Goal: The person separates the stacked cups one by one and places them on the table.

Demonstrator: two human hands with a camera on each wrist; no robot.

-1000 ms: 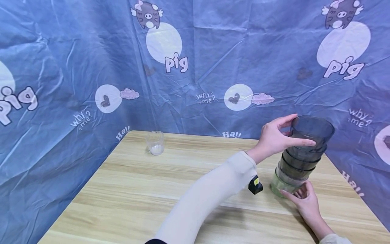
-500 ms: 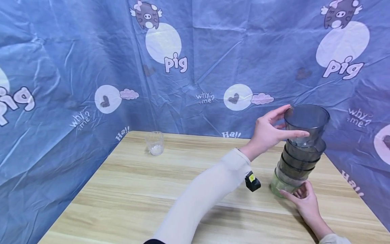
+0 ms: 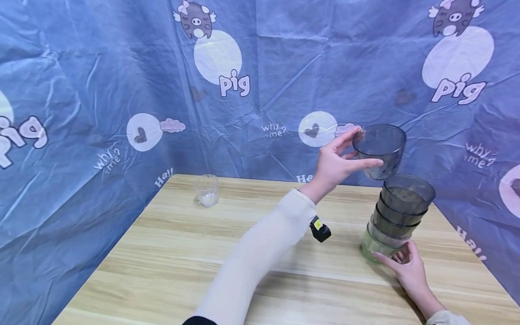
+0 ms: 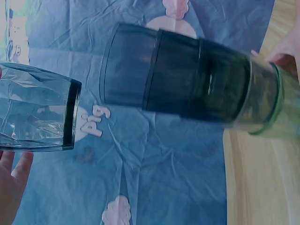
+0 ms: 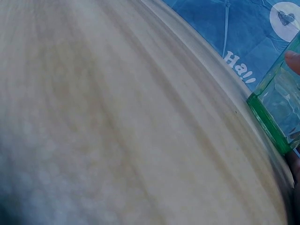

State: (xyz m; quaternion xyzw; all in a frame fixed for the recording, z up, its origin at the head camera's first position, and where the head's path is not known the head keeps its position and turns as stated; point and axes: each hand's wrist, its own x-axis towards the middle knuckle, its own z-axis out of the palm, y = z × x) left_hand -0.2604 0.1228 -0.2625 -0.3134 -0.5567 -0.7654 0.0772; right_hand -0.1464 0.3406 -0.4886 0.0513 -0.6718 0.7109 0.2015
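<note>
In the head view my left hand (image 3: pixel 331 166) grips a see-through dark grey cup (image 3: pixel 386 155) by its side, thumb in front and fingers behind. This cup hangs in the air, apart from the stack, up and to its left. Several nested cups form the leaning stack (image 3: pixel 404 201), dark grey ones above, a paler one lower down and a green cup (image 3: pixel 371 246) at the bottom on the table. Around the green cup's base my right hand (image 3: pixel 410 273) curls its thumb and fingers. The left wrist view shows the held cup (image 4: pixel 37 112) separated from the stack (image 4: pixel 178 75).
A small clear cup (image 3: pixel 208 192) with something whitish at its bottom stands at the table's back left. The wooden table (image 3: pixel 170 266) meets a blue printed cloth (image 3: pixel 268 90) behind and at both sides. A black device (image 3: pixel 320 229) is strapped at my left wrist.
My left hand has lifted the top dark grey cup out of the stack and carried it up and to the left. The right hand has stayed on the green cup.
</note>
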